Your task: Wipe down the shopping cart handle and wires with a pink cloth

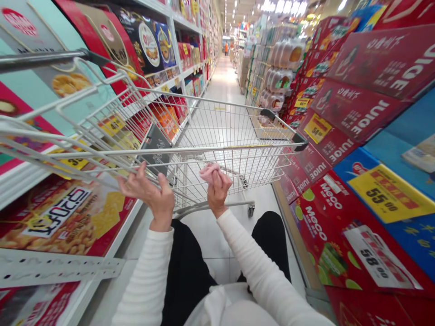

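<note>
A wire shopping cart (217, 148) stands crosswise in front of my knees, its basket side facing me and its handle at the upper left. Against the lower wires on the left rests my left hand (154, 192), with its thumb and fingers apart and no loose object in it. A folded pink cloth (209, 172) is pinched in my right hand (218, 190), close to the near side of the basket. Through the wires a grey panel (155, 149) shows near the handle end. One caster (250, 211) is visible below the basket.
Shelves of boxed snacks (73, 213) run along my left. On my right rise stacked red drink cartons (360, 108) and Meco boxes (326, 226) with price signs. The tiled aisle (222, 86) stretches ahead, with a distant person (226, 49) in orange.
</note>
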Available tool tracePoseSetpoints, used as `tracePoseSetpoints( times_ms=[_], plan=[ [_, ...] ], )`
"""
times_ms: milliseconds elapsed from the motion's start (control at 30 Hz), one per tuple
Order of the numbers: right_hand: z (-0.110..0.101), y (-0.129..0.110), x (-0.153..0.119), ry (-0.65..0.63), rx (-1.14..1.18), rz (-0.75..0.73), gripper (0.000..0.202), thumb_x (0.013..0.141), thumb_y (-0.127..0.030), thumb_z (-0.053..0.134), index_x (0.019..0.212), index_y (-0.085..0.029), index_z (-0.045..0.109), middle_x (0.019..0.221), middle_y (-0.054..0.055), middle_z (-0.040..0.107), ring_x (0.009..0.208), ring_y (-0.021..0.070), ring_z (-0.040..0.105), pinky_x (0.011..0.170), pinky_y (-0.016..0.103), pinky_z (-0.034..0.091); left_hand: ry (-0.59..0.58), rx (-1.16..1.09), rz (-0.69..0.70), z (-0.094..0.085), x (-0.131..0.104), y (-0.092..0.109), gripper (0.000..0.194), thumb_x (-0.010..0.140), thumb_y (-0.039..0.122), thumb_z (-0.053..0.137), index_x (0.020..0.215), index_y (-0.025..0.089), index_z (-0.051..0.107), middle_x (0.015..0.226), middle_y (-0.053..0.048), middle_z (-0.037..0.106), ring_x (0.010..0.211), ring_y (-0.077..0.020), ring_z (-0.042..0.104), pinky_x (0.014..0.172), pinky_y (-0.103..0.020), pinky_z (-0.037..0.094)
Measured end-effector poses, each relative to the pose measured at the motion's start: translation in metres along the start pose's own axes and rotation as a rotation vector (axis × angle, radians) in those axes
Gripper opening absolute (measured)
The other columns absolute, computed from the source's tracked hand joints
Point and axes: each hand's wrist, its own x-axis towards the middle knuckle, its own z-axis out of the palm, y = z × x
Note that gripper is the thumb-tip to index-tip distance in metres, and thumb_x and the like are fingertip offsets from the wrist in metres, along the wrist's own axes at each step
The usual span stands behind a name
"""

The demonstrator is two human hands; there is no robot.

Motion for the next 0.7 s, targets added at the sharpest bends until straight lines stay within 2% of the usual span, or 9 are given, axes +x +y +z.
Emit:
tracePoseSetpoints(
  times_ms=[133, 267, 333, 433, 500, 600, 700],
  plan=[
    [-0.004, -0.004, 0.041, 0.093, -0.010, -0.005, 0.052, 0.107, -0.026, 0.034, 0.157, -0.019, 0.046, 0.149, 0.021, 0.053, 0.146, 0.0388, 0.048, 0.120, 0.066, 0.044, -0.020, -0.050, -0.031, 0.003, -0.003, 0.005, 0.053, 0.101, 0.048, 0.046, 0.145, 0.018, 0.048, 0.138, -0.021, 0.050, 0.139, -0.0371, 0.043, 0.120, -0.063, 0.032],
    [0.007, -0.024, 0.047, -0.005, -0.018, -0.085, 0.054, 0.106, -0.019, 0.031, 0.158, -0.026, 0.046, 0.149, 0.016, 0.054, 0.149, 0.0344, 0.046, 0.124, 0.062, 0.042, -0.040, -0.076, -0.041, 0.002, -0.003, 0.010, 0.054, 0.101, 0.049, 0.045, 0.144, 0.017, 0.049, 0.136, -0.022, 0.049, 0.138, -0.0379, 0.044, 0.119, -0.063, 0.032],
    [0.006, -0.030, 0.042, -0.063, -0.039, -0.181, 0.053, 0.105, -0.017, 0.034, 0.155, -0.029, 0.050, 0.145, 0.013, 0.058, 0.147, 0.0315, 0.048, 0.125, 0.057, 0.043, -0.051, -0.079, -0.042, 0.001, -0.004, 0.012, 0.052, 0.101, 0.048, 0.046, 0.145, 0.019, 0.049, 0.135, -0.021, 0.049, 0.137, -0.0376, 0.044, 0.119, -0.063, 0.032],
    [-0.006, -0.030, 0.044, -0.118, -0.001, -0.450, 0.051, 0.104, -0.015, 0.039, 0.146, -0.036, 0.059, 0.137, 0.006, 0.064, 0.139, 0.0242, 0.054, 0.123, 0.046, 0.047, -0.063, -0.083, -0.045, -0.003, -0.008, 0.016, 0.051, 0.101, 0.046, 0.047, 0.144, 0.020, 0.049, 0.135, -0.021, 0.048, 0.137, -0.0375, 0.043, 0.119, -0.064, 0.032],
    [-0.017, -0.028, 0.057, -0.064, -0.013, -0.493, 0.051, 0.103, -0.014, 0.041, 0.143, -0.036, 0.062, 0.136, 0.005, 0.066, 0.139, 0.0239, 0.053, 0.120, 0.044, 0.050, -0.019, -0.078, -0.058, -0.007, -0.009, 0.019, 0.050, 0.100, 0.045, 0.050, 0.143, 0.019, 0.052, 0.137, -0.021, 0.045, 0.139, -0.0389, 0.040, 0.120, -0.067, 0.028],
    [-0.032, -0.028, 0.092, 0.057, -0.092, -0.395, 0.052, 0.100, -0.011, 0.042, 0.142, -0.031, 0.062, 0.138, 0.007, 0.066, 0.145, 0.0267, 0.047, 0.120, 0.051, 0.047, 0.096, -0.045, -0.032, -0.015, 0.002, 0.023, 0.046, 0.097, 0.042, 0.055, 0.138, 0.023, 0.057, 0.144, -0.020, 0.041, 0.147, -0.0416, 0.029, 0.122, -0.073, 0.017],
    [-0.047, -0.024, 0.132, 0.107, -0.096, -0.436, 0.048, 0.097, -0.007, 0.041, 0.132, -0.028, 0.068, 0.130, 0.006, 0.071, 0.136, 0.0237, 0.055, 0.120, 0.052, 0.042, 0.065, -0.066, 0.099, -0.022, 0.030, 0.024, 0.034, 0.097, 0.037, 0.055, 0.127, 0.026, 0.065, 0.143, -0.016, 0.049, 0.152, -0.0417, 0.025, 0.125, -0.074, 0.001]
  ],
)
